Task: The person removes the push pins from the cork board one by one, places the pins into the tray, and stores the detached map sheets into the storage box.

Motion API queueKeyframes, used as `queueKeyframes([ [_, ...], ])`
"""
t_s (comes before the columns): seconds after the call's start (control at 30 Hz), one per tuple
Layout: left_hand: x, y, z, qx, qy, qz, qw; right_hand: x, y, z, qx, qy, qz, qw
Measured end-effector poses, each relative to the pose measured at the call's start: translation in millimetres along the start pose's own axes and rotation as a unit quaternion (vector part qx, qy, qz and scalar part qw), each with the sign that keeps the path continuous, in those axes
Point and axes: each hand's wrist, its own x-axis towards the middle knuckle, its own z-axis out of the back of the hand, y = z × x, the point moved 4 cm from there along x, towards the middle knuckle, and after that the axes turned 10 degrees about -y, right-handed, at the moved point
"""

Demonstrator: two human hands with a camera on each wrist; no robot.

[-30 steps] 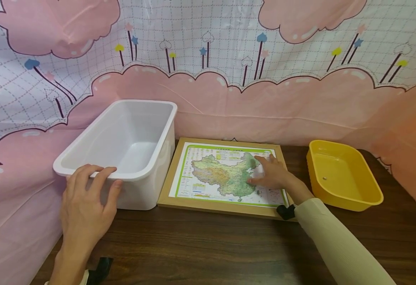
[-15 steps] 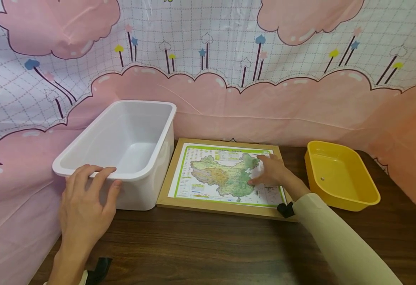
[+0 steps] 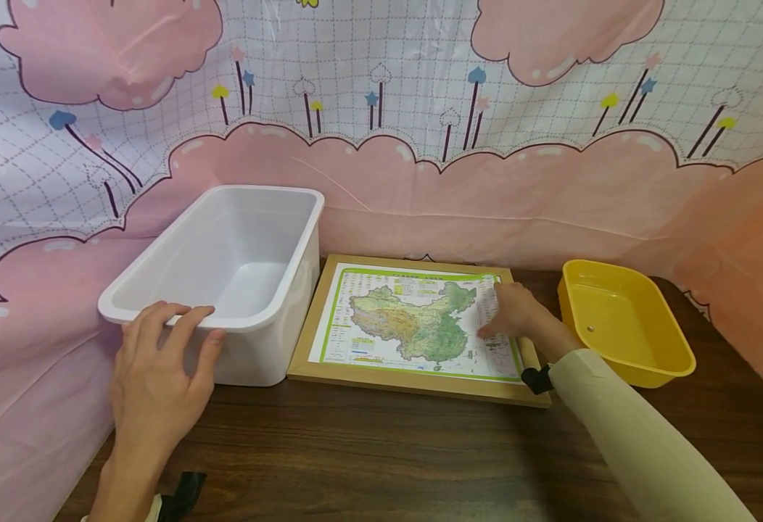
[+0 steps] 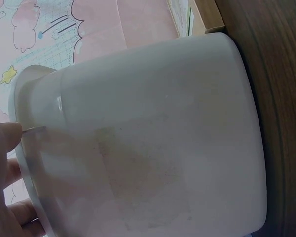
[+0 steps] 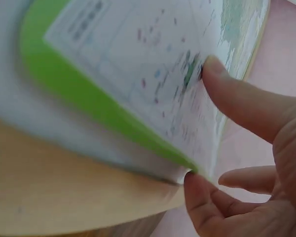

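In the head view, my left hand [image 3: 159, 377] is on the near rim of a white plastic tub [image 3: 270, 341]. Its fingers hook over the rim, and the left wrist view has the thumb [image 4: 7, 136] against the outer wall. My right hand [image 3: 515, 315] is over the right side of a printed map [image 3: 407, 326] set in a wooden frame [image 3: 368, 377] that lies on the table. In the right wrist view, the thumb [image 5: 246, 103] touches the map, with the other fingers spread apart from it near the sheet's green border [image 5: 108, 118].
A yellow plastic tray [image 3: 636, 319] stands right of the frame, with a small round spot inside. The dark wood table [image 3: 355, 449] runs along the front. A pink and white printed curtain [image 3: 421, 196] hangs behind the tub, frame and tray.
My right hand has slid to the right across the map, baring more of its coloured eastern part. The left hand stays on the tub's rim.
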Motion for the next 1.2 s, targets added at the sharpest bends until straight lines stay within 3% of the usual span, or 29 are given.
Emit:
queueKeyframes([
  [0.3, -0.6, 0.2, -0.6, -0.002, 0.002, 0.004, 1.0000, -4.3, -9.4, 2.7, 0.005, -0.017, -0.017, 1.000],
  [0.53, -0.3, 0.2, -1.4, -0.003, -0.006, 0.004, 1.0000, -9.2, -13.5, 5.1, 0.013, -0.067, 0.004, 0.998],
  [0.67, -0.5, -0.2, -1.2, -0.001, 0.001, 0.006, 1.0000, -12.8, -19.2, 7.0, 0.048, -0.089, 0.002, 0.995],
  [0.93, 0.1, -1.4, -1.0, -0.008, 0.000, 0.005, 1.0000, -22.3, -28.4, 19.0, 0.181, -0.113, -0.040, 0.976],
  [1.2, 0.1, -0.4, -0.4, -0.007, -0.001, 0.002, 1.0000, -29.7, -34.5, 31.5, 0.260, -0.120, -0.080, 0.955],
])
